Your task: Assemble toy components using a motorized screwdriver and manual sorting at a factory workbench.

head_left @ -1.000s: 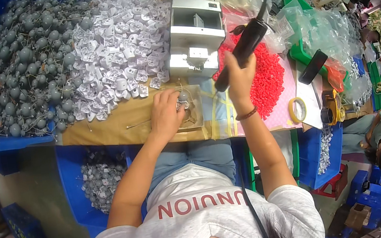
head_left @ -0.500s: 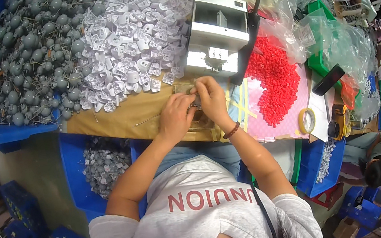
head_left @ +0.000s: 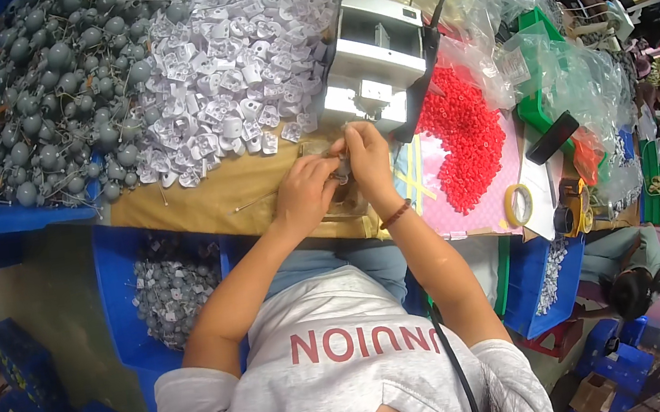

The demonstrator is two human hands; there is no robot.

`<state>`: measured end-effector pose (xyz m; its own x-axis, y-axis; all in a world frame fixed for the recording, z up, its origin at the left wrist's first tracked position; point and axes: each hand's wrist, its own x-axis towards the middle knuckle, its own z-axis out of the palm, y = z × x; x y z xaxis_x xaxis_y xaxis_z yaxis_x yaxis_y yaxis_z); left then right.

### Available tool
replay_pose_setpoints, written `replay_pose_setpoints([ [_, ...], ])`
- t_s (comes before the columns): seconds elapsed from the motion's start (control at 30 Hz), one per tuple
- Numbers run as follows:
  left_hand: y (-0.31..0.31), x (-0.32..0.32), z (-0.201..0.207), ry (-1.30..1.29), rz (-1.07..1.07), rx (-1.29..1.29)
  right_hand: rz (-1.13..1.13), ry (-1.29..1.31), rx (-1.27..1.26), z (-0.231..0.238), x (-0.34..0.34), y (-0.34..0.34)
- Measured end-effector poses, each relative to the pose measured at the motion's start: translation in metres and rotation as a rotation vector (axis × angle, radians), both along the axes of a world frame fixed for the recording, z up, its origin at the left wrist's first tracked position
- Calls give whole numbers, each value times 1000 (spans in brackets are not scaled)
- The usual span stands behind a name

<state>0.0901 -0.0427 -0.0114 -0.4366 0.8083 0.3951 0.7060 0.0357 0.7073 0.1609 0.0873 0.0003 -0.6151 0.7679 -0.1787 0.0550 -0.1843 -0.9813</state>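
Barely visible, a small grey part sits over the counter between the left hand to its left and the right hand to its right, both close. Its long axis is hidden; whether either grip pinches it, I cannot tell. Just beyond stands a white machine.

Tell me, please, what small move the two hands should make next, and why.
Probably, the right hand should gently settle the small grey part while the left hand steadies it: both hands meet at that part over the clear rectangular holder, and the black corded driver is unheld beside the white benchtop machine. The hands hide whether the part is seated.
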Motion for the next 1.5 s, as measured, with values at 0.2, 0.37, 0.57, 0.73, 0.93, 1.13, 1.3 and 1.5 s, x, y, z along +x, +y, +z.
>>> replay_pose_setpoints([
  [0.2,-125,-55,53,16,-124,-584,54,-173,441,0,104,50],
  [0.37,-134,-88,63,142,72,-596,-83,-562,772,-19,153,118],
  [0.57,3,-73,22,274,145,-319,66,-770,1156,-36,127,138],
  [0.73,28,-72,-3,333,218,-311,84,-784,1263,-47,122,140],
  [0.93,23,-73,-1,327,195,-214,61,-681,1155,-39,126,136],
  [1.13,-5,-25,28,84,-228,-112,104,-207,766,10,103,86],
  [1.3,7,-17,5,75,-153,-82,383,33,865,22,62,22],
  [1.5,-3,-19,8,-87,-40,-127,458,-33,1289,0,44,9],
])
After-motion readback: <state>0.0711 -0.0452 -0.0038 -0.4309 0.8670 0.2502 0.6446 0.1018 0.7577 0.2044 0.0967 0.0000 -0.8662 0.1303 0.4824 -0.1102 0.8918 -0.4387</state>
